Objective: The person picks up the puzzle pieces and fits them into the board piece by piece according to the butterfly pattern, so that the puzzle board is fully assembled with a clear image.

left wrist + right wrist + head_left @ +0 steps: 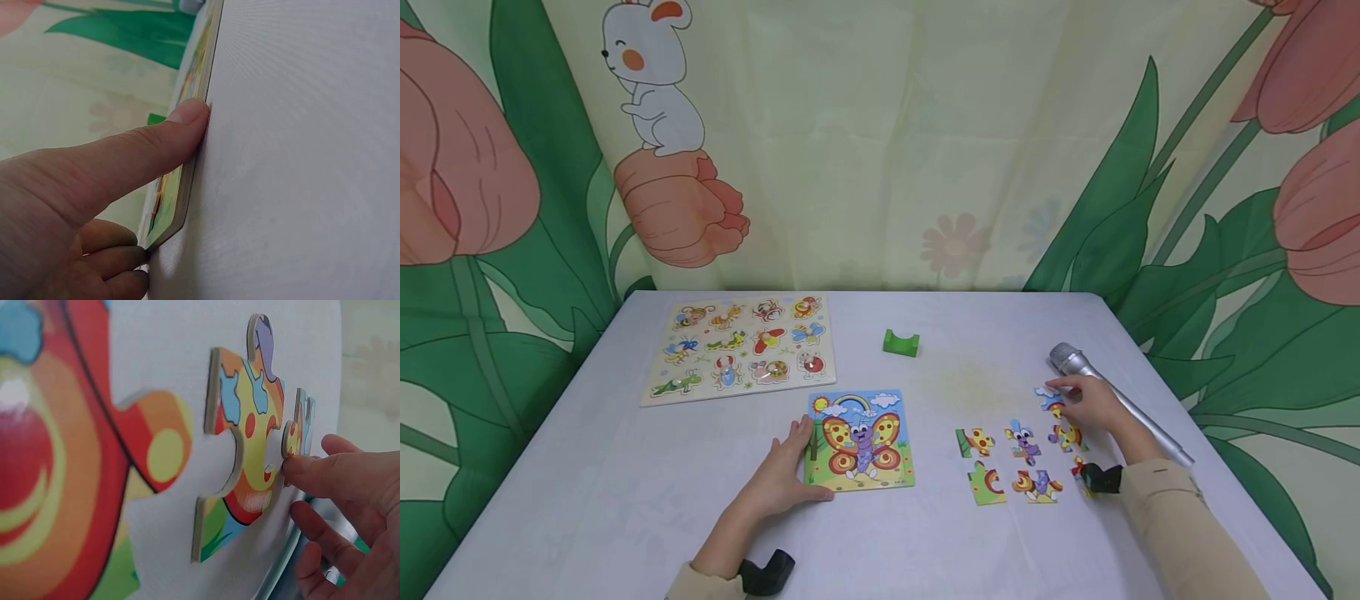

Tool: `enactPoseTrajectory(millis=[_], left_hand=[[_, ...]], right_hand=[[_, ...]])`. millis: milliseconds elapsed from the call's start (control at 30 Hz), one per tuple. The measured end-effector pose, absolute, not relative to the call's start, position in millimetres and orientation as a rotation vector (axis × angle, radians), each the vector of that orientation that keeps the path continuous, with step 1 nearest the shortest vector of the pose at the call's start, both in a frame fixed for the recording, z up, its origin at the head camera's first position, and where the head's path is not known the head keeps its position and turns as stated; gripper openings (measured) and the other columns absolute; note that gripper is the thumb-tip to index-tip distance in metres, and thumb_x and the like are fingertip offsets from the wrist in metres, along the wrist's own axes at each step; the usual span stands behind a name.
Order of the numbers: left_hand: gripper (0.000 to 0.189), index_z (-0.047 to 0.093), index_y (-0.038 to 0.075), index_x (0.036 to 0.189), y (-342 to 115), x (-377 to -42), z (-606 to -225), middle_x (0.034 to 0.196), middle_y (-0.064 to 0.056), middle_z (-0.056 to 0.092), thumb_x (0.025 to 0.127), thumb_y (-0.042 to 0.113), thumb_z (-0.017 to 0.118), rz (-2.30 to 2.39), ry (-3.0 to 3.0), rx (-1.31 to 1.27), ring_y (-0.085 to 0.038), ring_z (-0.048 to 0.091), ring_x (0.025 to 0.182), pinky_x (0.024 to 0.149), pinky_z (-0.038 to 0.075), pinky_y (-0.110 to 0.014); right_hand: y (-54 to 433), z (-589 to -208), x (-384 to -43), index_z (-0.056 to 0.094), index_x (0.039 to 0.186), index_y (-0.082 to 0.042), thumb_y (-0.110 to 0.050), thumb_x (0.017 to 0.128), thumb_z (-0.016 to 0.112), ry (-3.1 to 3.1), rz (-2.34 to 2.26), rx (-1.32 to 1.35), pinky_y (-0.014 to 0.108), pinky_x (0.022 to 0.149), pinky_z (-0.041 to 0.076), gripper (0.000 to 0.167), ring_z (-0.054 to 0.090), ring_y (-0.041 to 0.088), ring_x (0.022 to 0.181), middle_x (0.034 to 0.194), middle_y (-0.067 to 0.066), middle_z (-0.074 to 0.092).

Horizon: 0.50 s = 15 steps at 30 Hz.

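My left hand [781, 473] holds the lower left corner of a square butterfly puzzle board [883, 433], thumb along its near edge and fingers at its left edge. In the left wrist view the thumb [144, 147] presses against the board's side. Over on the right, my right hand [1093, 404] pinches the upper right puzzle piece [1051, 400], which shows cloud and rainbow. Nearest that hand lies a yellow wing piece [1065, 436]; in the right wrist view this wing piece [253, 419] lies apart from the pinched one.
More loose pieces lie in rows, including a head piece [1022, 442] and a body piece [1039, 486]. A silver microphone [1138, 412] lies beside the right forearm. Further back are an insect puzzle board [741, 346] and a green curved block [901, 342]. A printed curtain [865, 150] hangs behind the table.
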<state>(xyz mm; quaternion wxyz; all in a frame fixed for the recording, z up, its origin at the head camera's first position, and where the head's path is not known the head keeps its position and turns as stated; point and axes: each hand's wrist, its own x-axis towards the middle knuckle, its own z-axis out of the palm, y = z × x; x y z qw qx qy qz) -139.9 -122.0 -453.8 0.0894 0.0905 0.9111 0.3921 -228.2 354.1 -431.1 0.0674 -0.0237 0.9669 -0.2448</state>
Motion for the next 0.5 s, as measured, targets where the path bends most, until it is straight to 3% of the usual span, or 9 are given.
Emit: enactPoseTrajectory(millis=[500], left_hand=[[0.107,0.024,-0.005,0.141,-121.8,-140.1,-453.4,0.147,-0.021,0.021,0.060,0.027,0.085,1.177,2.705,0.261,-0.034,0.012,0.137,0.110,0.007,-0.051]], right_hand=[[357.7,-429.8,-223.4,0.059,0.117,0.001,-0.006,0.078,0.069,2.932,-0.752,-0.079,0.033,0.067,0.048,0.041,0.050,0.029,0.085,0.105,0.024,0.054]])
